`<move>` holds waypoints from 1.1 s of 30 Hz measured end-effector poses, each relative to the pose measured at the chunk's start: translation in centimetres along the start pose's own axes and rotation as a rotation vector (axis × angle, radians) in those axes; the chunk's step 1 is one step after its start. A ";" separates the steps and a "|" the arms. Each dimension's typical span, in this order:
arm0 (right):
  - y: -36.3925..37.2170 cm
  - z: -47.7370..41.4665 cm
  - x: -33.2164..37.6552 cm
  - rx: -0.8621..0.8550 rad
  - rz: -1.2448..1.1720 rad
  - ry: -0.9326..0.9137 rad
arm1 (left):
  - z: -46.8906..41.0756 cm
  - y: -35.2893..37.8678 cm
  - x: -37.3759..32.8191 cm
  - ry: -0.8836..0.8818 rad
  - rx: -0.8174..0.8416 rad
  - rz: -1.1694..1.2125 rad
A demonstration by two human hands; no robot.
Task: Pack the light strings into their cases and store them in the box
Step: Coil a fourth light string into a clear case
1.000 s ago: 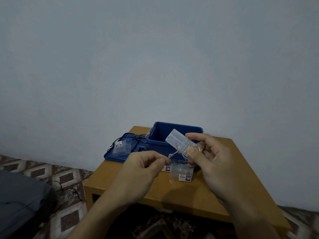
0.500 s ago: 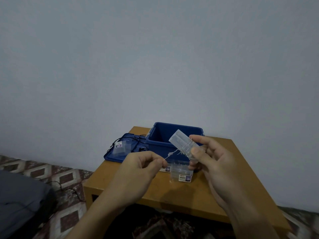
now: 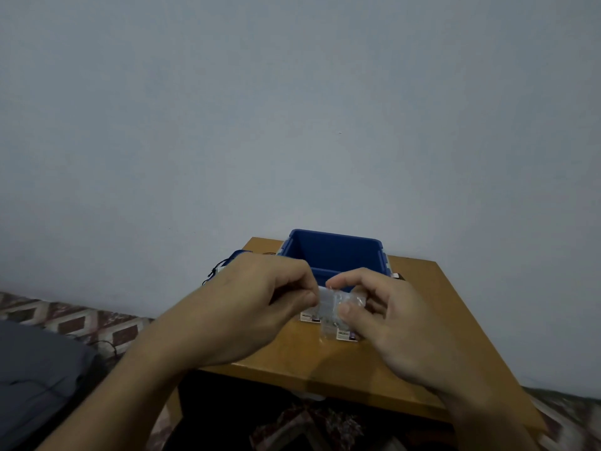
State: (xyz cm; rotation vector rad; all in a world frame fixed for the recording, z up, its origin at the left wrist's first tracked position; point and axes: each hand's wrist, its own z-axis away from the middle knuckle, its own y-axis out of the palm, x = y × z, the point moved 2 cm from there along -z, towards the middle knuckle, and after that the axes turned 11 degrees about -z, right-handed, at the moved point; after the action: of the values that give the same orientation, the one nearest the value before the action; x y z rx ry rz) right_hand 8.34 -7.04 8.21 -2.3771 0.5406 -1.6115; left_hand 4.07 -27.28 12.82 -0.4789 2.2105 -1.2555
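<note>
Two bare hands meet above a wooden desk (image 3: 439, 320). The left hand (image 3: 260, 307) and right hand (image 3: 387, 323) have their fingers (image 3: 345, 310) clamped on opposite ends of a small clear case (image 3: 331, 301), just in front of an open blue box (image 3: 335, 252). The hands partly hide more clear cases (image 3: 343, 335) lying on the desk; their white labels are too blurred to read.

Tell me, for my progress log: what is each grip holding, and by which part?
Both hold one clear case: the left grip pinches its left end, the right grip clasps its right end.
</note>
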 end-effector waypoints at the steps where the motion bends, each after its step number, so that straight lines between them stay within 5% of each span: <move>1: 0.0 0.0 0.2 0.017 0.017 0.005 | -0.3 -0.1 0.0 0.025 -0.002 -0.023; 10: 0.1 0.1 1.3 0.196 -0.247 0.086 | -2.6 0.0 1.2 0.033 0.043 0.062; 19: 0.1 0.6 0.7 0.339 -0.572 0.178 | -3.1 3.4 4.0 -0.139 0.360 0.902; 27: 0.6 0.1 0.0 0.061 -0.721 0.127 | -2.1 7.2 2.9 -0.193 0.090 1.361; 33: 1.5 -0.1 0.4 -0.108 -0.783 0.067 | -1.3 7.6 1.2 -0.168 -0.105 1.456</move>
State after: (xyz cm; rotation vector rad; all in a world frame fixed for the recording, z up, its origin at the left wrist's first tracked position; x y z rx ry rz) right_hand 8.07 -8.59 8.05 -2.8130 -0.3723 -1.9736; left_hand 2.03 -23.30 6.41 0.8578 1.7140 -0.2620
